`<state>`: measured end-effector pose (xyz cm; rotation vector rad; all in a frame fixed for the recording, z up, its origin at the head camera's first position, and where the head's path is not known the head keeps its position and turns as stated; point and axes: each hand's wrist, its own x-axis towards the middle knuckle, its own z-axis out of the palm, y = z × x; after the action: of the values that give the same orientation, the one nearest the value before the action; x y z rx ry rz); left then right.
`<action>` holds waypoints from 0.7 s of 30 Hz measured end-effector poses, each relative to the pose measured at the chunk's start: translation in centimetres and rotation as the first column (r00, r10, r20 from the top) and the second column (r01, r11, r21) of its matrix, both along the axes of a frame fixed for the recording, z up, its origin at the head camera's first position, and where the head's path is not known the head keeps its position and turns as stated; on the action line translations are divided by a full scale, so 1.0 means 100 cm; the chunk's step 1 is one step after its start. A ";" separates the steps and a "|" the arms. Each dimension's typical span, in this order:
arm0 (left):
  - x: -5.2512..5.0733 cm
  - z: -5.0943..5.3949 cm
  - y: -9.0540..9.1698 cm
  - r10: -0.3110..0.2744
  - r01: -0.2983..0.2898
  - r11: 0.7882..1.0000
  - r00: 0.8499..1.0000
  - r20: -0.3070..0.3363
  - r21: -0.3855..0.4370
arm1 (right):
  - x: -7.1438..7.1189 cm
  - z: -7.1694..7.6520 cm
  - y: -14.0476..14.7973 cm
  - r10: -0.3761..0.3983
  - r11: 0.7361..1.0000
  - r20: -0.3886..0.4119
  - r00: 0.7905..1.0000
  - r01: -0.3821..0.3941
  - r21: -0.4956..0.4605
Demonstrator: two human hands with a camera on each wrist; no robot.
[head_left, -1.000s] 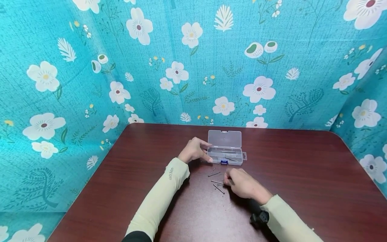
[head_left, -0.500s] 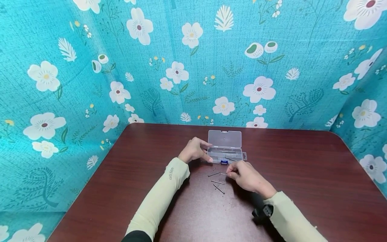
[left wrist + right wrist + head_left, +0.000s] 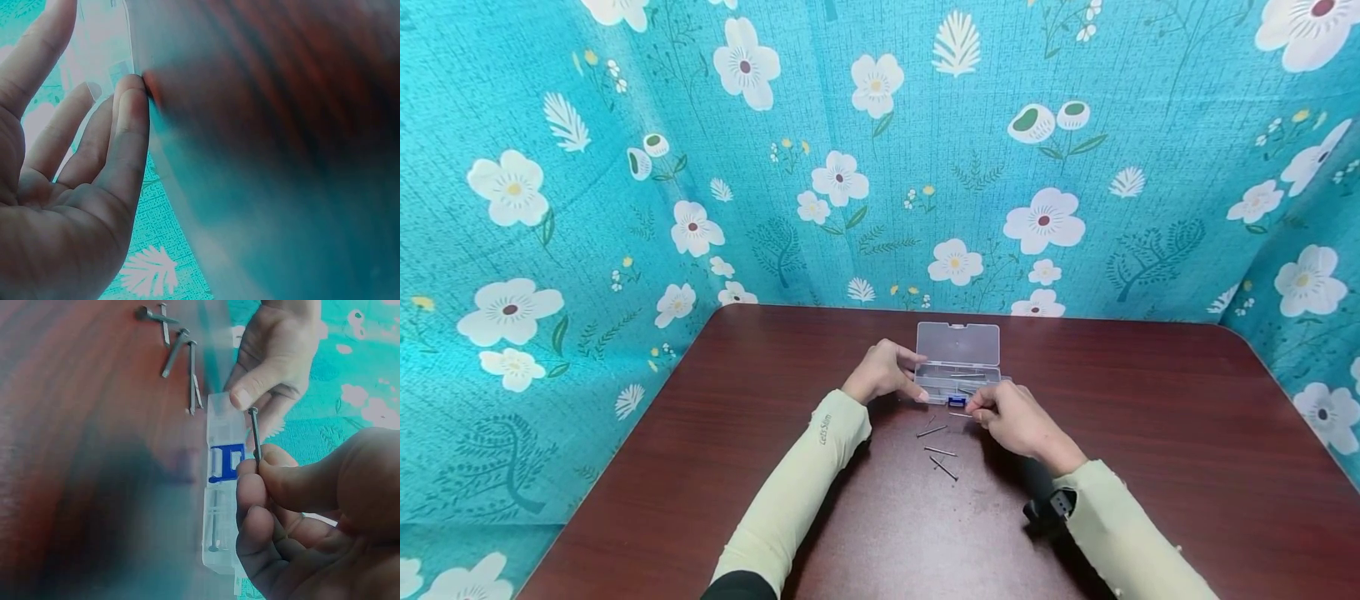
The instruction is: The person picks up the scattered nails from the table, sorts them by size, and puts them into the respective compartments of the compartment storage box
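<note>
A clear plastic box [image 3: 940, 393] with compartments sits on the table, its lid [image 3: 958, 344] raised at the back and a blue latch [image 3: 957, 402] on its front. My left hand [image 3: 883, 372] holds its left end, thumb at the front corner and a finger at the rear; the left wrist view shows these fingers [image 3: 128, 125] close. Just in front of the latch, my right hand [image 3: 1018, 421] pinches a nail [image 3: 255, 431] between thumb and finger, head end sticking out. Several nails [image 3: 943, 468] lie loose in front of the box; more lie inside, partly hidden by my right hand.
The dark reddish-brown table [image 3: 760, 367] extends on both sides of the box. A blue flowered curtain [image 3: 880, 167] hangs behind it and along its sides. A black wrist device [image 3: 1048, 508] is strapped at my right wrist.
My right hand has moved from among the loose nails toward the box front, carrying one nail in its fingertips. My left hand and the box have stayed in place.
</note>
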<state>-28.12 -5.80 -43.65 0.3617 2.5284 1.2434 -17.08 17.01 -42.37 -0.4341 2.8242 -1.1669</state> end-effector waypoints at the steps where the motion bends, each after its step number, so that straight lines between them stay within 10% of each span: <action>1: 0.000 0.000 0.000 0.000 0.000 1.000 1.000 -0.001 0.000 | -0.002 0.000 0.000 -0.009 1.000 0.004 1.000 0.009 -0.008; 21: 0.001 -0.001 0.000 -0.001 0.001 1.000 1.000 0.015 -0.001 | -0.028 0.001 0.010 -0.112 0.994 -0.005 0.994 0.112 0.020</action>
<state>-28.04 -5.83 -43.74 0.3522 2.5160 1.2394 -19.89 18.00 -42.27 -0.2802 2.8944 -1.1555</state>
